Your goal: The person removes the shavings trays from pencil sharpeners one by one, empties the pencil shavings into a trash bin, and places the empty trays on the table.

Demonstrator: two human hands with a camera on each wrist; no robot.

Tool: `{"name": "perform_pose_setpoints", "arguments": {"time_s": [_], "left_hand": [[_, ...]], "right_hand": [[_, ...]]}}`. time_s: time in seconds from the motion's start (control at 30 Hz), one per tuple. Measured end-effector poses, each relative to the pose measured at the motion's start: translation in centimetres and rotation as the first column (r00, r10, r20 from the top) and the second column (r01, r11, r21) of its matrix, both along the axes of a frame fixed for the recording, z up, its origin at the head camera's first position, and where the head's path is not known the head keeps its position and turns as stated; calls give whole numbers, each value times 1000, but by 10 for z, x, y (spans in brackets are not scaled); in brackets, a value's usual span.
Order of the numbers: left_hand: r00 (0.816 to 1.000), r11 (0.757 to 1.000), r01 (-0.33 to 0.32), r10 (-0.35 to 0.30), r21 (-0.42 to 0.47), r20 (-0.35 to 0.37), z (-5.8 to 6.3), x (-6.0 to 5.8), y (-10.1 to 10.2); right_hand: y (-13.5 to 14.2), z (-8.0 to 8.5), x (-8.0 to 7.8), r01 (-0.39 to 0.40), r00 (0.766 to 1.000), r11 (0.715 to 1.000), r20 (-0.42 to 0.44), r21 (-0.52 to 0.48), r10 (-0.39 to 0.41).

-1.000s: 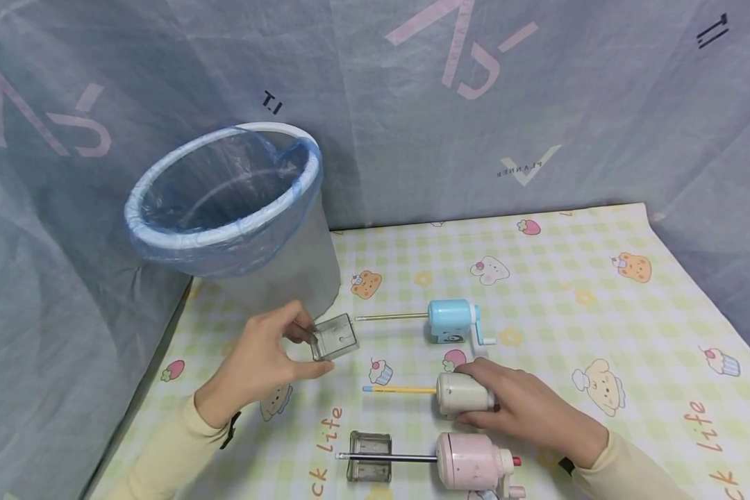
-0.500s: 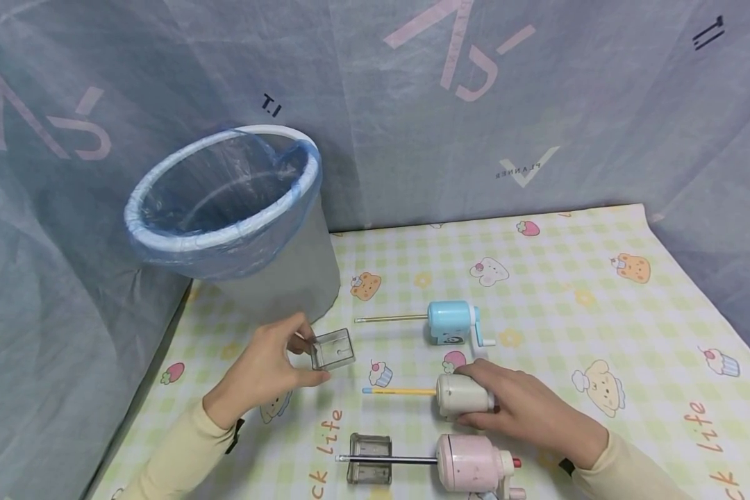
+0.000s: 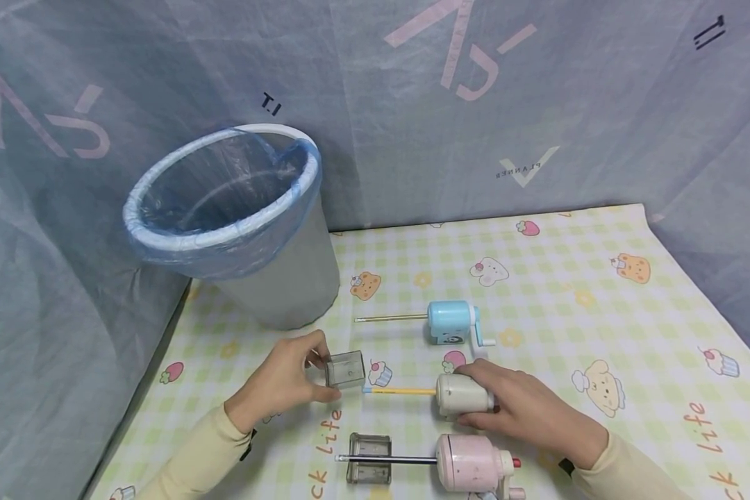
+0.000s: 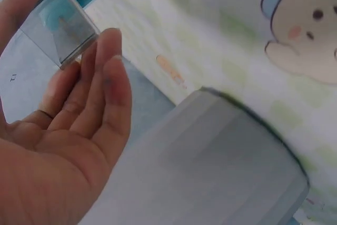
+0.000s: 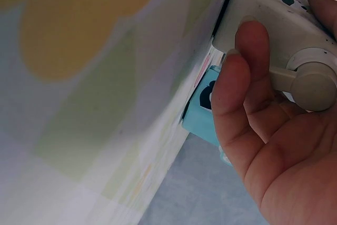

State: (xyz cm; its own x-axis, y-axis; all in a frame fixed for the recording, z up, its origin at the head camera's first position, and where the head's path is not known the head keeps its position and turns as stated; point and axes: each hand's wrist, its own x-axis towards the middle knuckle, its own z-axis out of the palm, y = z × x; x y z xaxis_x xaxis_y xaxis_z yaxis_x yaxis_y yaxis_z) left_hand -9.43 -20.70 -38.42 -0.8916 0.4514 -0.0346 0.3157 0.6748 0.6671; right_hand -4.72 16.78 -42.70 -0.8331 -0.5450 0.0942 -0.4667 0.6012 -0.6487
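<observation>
Round grey bin with a white rim and blue plastic liner (image 3: 294, 278): at my far left, standing on the green-and-white checked cloth with cartoon prints (image 3: 681, 305), in front of the grey-blue fabric backdrop (image 3: 400, 153).
Left hand (image 3: 281, 378): I see its thumb and fingers clamped on a clear, smoky plastic box (image 3: 345, 369).
Smoky box: held up off the cloth, in front of the bin; whether it touches the nearby pencil tip, I cannot tell.
Dark grey see-through rectangular plastic tray (image 3: 369, 476): lying nearest me, crossed by the slim black pencil (image 3: 412, 459).
Thin gold pencil (image 3: 390, 318): its right end sits in the light-blue crank sharpener (image 3: 448, 319), the farthest of three in a row.
Yellow pencil with a blue end (image 3: 406, 390): its right end sits in the cream, rounded crank sharpener (image 3: 461, 394), the middle one.
Pink, rounded crank sharpener (image 3: 471, 462): nearest me, taking the black pencil's right end.
Right hand (image 3: 521, 403): thumb and fingers wrapped around the cream sharpener; my right wrist view shows its round crank knob (image 5: 316, 88) beside the fingers.
</observation>
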Motion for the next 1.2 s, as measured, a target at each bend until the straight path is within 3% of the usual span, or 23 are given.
{"name": "perform_pose_setpoints", "arguments": {"time_s": [0.2,0.53,0.83,1.2], "left_hand": [[999,998,46,-46,-48,0,-13,-2,4],[995,995,87,-84,-54,52,-30,0,16],[992,993,103,-98,-60,85,-40,2,23],[993,989,99,-92,-107,68,-42,4,27]], "right_hand": [[0,-1,-1,3,1000,1000,2,3,-3],[0,-1,-1,6,1000,1000,-12,9,-6],[0,-1,-1,0,1000,1000,4,0,0],[2,-1,0,9,1000,1000,3,9,-9]]}}
